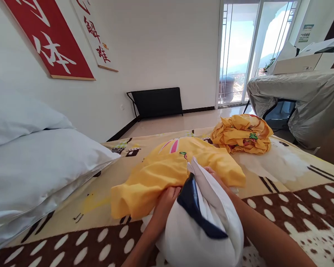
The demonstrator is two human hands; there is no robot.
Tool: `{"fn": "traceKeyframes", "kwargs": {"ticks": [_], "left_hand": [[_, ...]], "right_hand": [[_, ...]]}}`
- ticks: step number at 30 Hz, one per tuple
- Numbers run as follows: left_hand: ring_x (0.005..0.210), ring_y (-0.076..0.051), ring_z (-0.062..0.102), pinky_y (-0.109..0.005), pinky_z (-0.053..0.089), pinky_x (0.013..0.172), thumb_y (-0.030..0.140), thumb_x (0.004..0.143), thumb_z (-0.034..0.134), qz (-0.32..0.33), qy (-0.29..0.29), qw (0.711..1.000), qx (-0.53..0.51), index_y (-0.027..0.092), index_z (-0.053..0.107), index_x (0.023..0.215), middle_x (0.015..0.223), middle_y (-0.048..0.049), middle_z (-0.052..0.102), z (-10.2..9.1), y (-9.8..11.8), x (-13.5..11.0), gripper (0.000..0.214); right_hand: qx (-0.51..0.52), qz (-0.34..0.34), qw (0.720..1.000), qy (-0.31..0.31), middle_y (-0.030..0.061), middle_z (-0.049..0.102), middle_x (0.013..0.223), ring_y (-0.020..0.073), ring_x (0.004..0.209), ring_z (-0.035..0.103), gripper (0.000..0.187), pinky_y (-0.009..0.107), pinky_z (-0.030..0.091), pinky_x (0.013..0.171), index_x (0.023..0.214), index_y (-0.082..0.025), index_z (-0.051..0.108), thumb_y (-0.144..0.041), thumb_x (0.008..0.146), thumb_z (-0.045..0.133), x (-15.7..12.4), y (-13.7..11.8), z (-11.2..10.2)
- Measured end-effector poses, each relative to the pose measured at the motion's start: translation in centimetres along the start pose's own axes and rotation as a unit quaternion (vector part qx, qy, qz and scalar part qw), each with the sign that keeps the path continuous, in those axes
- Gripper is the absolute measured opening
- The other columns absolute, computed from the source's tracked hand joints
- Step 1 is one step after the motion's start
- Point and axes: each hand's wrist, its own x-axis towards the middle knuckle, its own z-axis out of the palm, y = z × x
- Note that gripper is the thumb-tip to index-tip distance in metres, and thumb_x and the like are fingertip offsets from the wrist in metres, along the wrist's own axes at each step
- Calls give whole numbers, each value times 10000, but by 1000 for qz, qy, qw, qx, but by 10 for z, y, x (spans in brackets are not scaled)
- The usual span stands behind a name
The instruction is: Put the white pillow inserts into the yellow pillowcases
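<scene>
A white pillow [203, 226] with a dark blue patch rises between my arms at the bottom centre. A yellow printed pillowcase [161, 174] lies flat on the bed just beyond it. My left hand [167, 198] is closed on the near edge of the pillowcase, left of the pillow. My right hand [215, 177] sits on the far side of the pillow top, fingers curled against the pillow and the pillowcase edge; most of it is hidden.
A second yellow pillowcase [242, 134] lies crumpled farther out on the patterned bedspread [295, 196]. Two white pillows [36, 167] are stacked at the left. A grey-covered table [308, 96] with a box stands at the right, a black rack [157, 102] by the far wall.
</scene>
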Motion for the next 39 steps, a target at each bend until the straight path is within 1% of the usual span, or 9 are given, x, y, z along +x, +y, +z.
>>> {"fn": "traceKeyframes", "kwargs": {"ticks": [5, 11, 15, 19, 25, 28, 33, 37, 39], "left_hand": [[899, -240, 625, -360, 474, 858, 425, 914, 296, -51, -56, 997, 8, 184, 633, 841, 875, -75, 697, -9, -2, -2, 421], [932, -209, 599, -346, 459, 859, 315, 900, 376, 61, -101, 980, 161, 196, 601, 945, 996, -67, 651, -37, 22, 13, 259], [898, -217, 593, -355, 478, 803, 285, 879, 415, 122, -147, 944, 271, 198, 560, 1012, 1030, -79, 590, -38, 32, 34, 215], [857, -224, 583, -327, 479, 700, 245, 860, 418, 173, -128, 891, 400, 179, 552, 965, 985, -87, 579, -26, 35, 50, 183], [775, -242, 593, -341, 461, 628, 166, 886, 348, 201, -121, 818, 526, 139, 561, 948, 882, -104, 612, -8, 36, 62, 223], [743, -245, 594, -341, 454, 599, 119, 867, 370, 232, -103, 797, 548, 148, 557, 936, 843, -95, 607, -2, 35, 68, 201], [779, -260, 591, -348, 459, 596, 101, 850, 400, 268, -76, 783, 556, 166, 556, 923, 852, -88, 593, 1, 29, 72, 184], [634, -230, 571, -331, 423, 530, 98, 867, 364, 314, 0, 736, 599, 159, 541, 1092, 780, -73, 586, -2, 16, 68, 292], [620, -226, 579, -320, 411, 521, 94, 872, 356, 325, 10, 726, 606, 164, 525, 1149, 764, -69, 595, -6, 16, 69, 332]], "right_hand": [[20, 27, 998, -60, -87, 259, 414, 32, 419, 170, 475, 224, 109, 409, 421, -183, 355, -464, 563, 712, -13, 10, -5], [42, 20, 994, -99, -84, 270, 430, 32, 431, 189, 457, 231, 118, 426, 431, -175, 370, -440, 581, 712, -22, 0, -1], [38, 12, 994, -103, -82, 265, 441, 35, 442, 188, 458, 231, 123, 433, 434, -175, 381, -456, 566, 718, -25, 1, 0], [38, 8, 993, -110, -80, 265, 447, 34, 445, 179, 454, 232, 128, 437, 436, -171, 392, -458, 576, 716, -28, 0, 3], [61, -10, 988, -142, -79, 268, 444, 32, 448, 184, 464, 228, 149, 443, 434, -166, 405, -457, 571, 739, -33, -5, 9], [72, -3, 986, -150, -78, 292, 445, 35, 452, 203, 449, 225, 164, 449, 448, -164, 422, -450, 559, 750, -34, -6, 10], [75, -4, 986, -150, -79, 276, 451, 35, 458, 203, 453, 224, 167, 451, 434, -168, 392, -440, 567, 729, -34, -7, 10], [80, -6, 984, -159, -82, 254, 446, 35, 454, 196, 470, 222, 168, 447, 424, -178, 351, -422, 559, 728, -36, -7, 11], [84, -1, 983, -166, -84, 256, 447, 34, 449, 193, 469, 221, 168, 441, 427, -178, 359, -428, 548, 736, -36, -6, 12]]}}
